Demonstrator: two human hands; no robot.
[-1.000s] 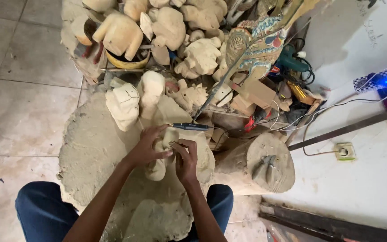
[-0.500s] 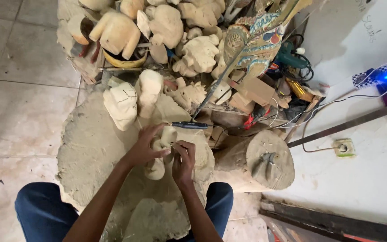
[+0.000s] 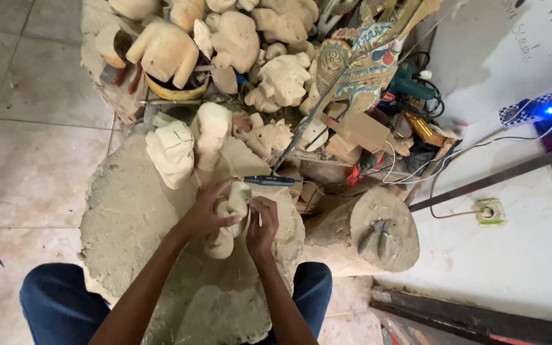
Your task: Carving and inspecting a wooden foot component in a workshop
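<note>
A pale carved wooden figure point(image 3: 232, 217) rests on a dusty cloth-covered work surface point(image 3: 129, 223) over my lap. My left hand point(image 3: 204, 214) wraps around its left side and grips it. Against its right side my right hand point(image 3: 262, 223) presses with fingers curled; whether something small sits between those fingers stays hidden. A dark pen-shaped rotary tool point(image 3: 269, 181) lies just beyond the figure, untouched.
Two rough pale carvings point(image 3: 172, 151) point(image 3: 212, 131) stand at the far edge of the cloth. Behind them lie several unfinished wooden figures point(image 3: 276, 80), a painted flat puppet point(image 3: 359, 67), wood blocks and cables. A log stump point(image 3: 378, 230) with pliers point(image 3: 378, 235) on top stands right.
Both hands stay on the carved figure; the view has shifted slightly and the hands have turned a little on the piece.
</note>
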